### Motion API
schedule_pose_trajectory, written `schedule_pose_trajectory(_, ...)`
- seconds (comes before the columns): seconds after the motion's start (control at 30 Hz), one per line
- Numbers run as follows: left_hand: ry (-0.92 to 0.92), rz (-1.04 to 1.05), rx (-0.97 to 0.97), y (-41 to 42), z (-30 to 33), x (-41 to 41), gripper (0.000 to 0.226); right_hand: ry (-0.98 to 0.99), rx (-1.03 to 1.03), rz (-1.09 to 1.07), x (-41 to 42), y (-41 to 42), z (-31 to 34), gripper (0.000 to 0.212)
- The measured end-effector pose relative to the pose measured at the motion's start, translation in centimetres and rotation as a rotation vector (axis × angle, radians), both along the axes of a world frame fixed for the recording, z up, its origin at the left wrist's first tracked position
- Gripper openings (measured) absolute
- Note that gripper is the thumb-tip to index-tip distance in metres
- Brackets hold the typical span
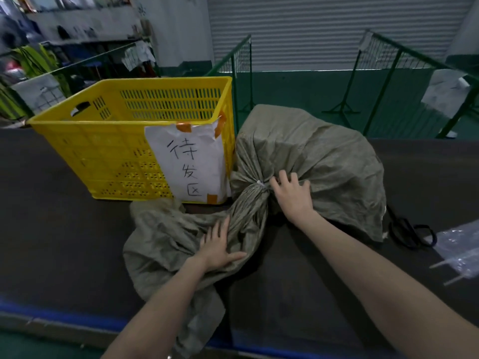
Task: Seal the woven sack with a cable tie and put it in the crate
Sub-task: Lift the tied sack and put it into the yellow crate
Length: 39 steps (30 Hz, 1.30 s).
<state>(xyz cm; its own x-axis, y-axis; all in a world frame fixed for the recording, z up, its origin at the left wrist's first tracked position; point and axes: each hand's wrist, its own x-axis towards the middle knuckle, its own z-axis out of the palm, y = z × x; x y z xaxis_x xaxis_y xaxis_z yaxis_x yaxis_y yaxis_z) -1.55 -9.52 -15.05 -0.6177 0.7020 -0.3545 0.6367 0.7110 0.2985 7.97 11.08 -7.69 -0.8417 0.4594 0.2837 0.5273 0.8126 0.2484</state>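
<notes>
While your left hand lies flat with fingers spread on the loose sack mouth at lower centre, your right hand curls its fingers onto the woven sack beside the cinched neck, not clearly gripping. A white cable tie already binds that neck, so sealing looks done. What remains is lifting the sack off the bench into the yellow crate at centre left.

Grey-green woven sack lying bulged on the table, neck cinched by a white cable tie, loose mouth sprawled flat, just beside the empty yellow slotted crate
</notes>
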Motion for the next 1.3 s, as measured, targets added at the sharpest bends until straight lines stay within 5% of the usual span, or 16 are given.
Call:
schedule_pose_trajectory(0.1, -0.039, -0.056, -0.027, -0.3, -0.8, 0.1, 0.123, 0.009, 0.029, 0.053, 0.6, 0.3, 0.3, 0.027)
schedule_pose_trajectory(0.3, 0.277, -0.034, -0.211, -0.1, -1.1, -0.8, 0.135, 0.001, 0.004, 0.12, 1.2, 1.0, 0.4, 0.033)
schedule_pose_trajectory(0.53, 0.289, 0.054, -0.195, 0.4, -1.5, 0.4, 0.101, 0.034, 0.015, 0.095, 0.9, 1.1, -0.3, 0.043)
schedule_pose_trajectory(0.73, 0.361, 0.016, -0.027, -0.8, -1.2, 0.5, 0.089, 0.002, -0.063, 0.072, 2.2, 1.3, -0.7, 0.06)
schedule_pose_trajectory(0.87, 0.217, 0.093, 0.231, -1.9, -0.9, 0.0, 0.092, -0.004, -0.039, 0.075, 2.5, 2.1, -0.2, 0.048)
schedule_pose_trajectory(0.97, 0.3, -0.005, 0.314, -1.9, 0.8, -2.0, 0.103, 0.021, -0.137, 0.147, 2.8, 3.4, 1.1, 0.035)
schedule_pose_trajectory(1.13, 0.779, -0.297, 0.474, -0.1, 7.5, -4.7, 0.038, 0.133, -0.304, 0.274, 2.6, 5.6, 4.7, 0.013)
schedule_pose_trajectory(1.3, 0.774, -0.23, 0.743, 3.5, 14.0, -5.3, 0.034, 0.275, -0.358, 0.347, 2.0, 7.3, 10.5, 0.008)
